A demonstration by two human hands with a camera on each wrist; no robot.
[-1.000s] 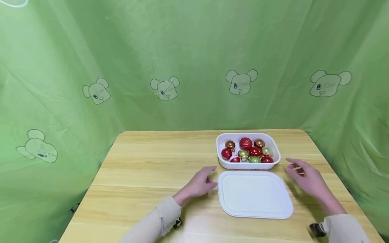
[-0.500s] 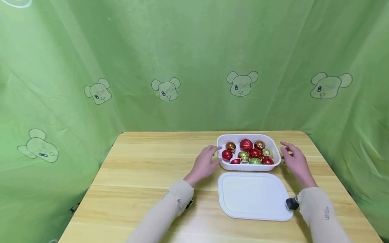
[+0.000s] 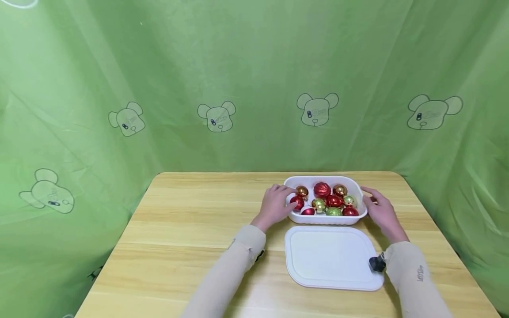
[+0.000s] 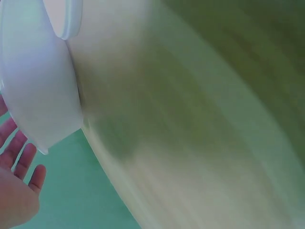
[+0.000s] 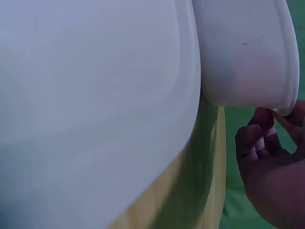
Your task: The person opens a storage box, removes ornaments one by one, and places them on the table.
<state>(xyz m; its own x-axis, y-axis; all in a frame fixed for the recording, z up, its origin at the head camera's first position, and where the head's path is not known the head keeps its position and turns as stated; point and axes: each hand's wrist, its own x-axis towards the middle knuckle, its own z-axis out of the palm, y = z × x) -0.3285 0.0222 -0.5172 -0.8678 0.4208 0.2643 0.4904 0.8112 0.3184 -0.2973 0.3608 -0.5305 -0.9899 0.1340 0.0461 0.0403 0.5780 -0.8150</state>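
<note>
1. Green curtain (image 3: 254, 57) w/ bear-head prints (image 3: 216, 118) behind light wood-grain table (image 3: 179, 225).
2. L hand (image 3: 275, 205) at box's left end, fingers loosely spread, not clenched; contact unclear.
3. Box (image 3: 326, 219) on table's far R part, opening up, long axis L–R; lid (image 3: 330, 258) flat just nearer, same axis.
4. Box: white, rounded corners; red, gold, green shiny baubles (image 3: 334, 199) inside.
5. R hand (image 3: 382, 214) touching box's R rim; can't tell if gripping.

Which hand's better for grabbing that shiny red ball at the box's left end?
Probably the left hand: its fingers reach over one end of the box, close to that ball. The right hand is at the other end.
</note>
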